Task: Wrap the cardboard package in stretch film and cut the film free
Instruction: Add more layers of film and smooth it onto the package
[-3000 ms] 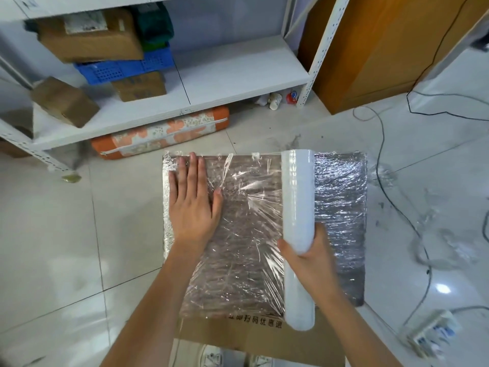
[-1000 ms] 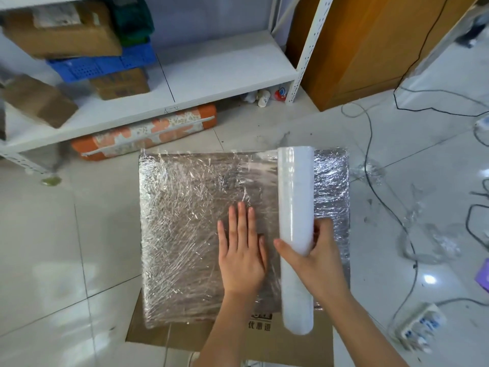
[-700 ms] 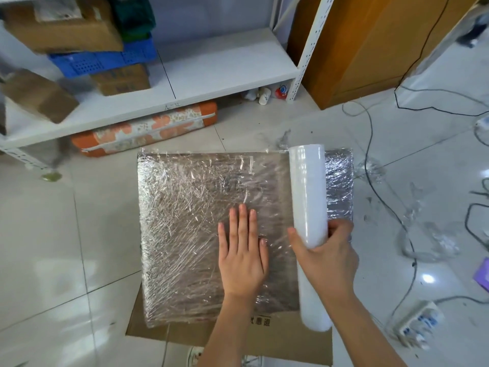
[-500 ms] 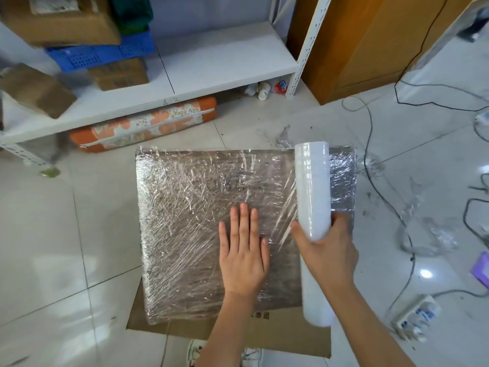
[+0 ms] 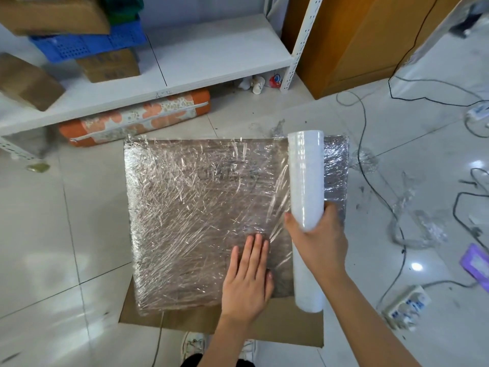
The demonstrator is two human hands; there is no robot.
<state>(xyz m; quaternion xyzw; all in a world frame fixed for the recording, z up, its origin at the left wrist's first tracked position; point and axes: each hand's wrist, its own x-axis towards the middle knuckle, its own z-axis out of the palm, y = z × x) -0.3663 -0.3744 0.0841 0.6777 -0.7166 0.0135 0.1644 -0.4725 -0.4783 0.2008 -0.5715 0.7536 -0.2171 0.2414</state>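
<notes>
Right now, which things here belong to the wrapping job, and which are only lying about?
Belonging to the job:
- cardboard package, already covered in film
- stretch film roll, held by the right hand
- left hand, pressing flat on the film
- flat cardboard sheet under the package

Just lying about:
- power strip
- orange patterned bag
- blue crate
- paper cups
- purple object

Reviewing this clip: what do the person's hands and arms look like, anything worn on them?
Both hands are bare: no gloves, rings, watch or bracelets show on the left hand or the right hand. Both forearms are uncovered as far as the frame shows them, with no sleeve edge in view. No markings or tattoos are visible.
</notes>
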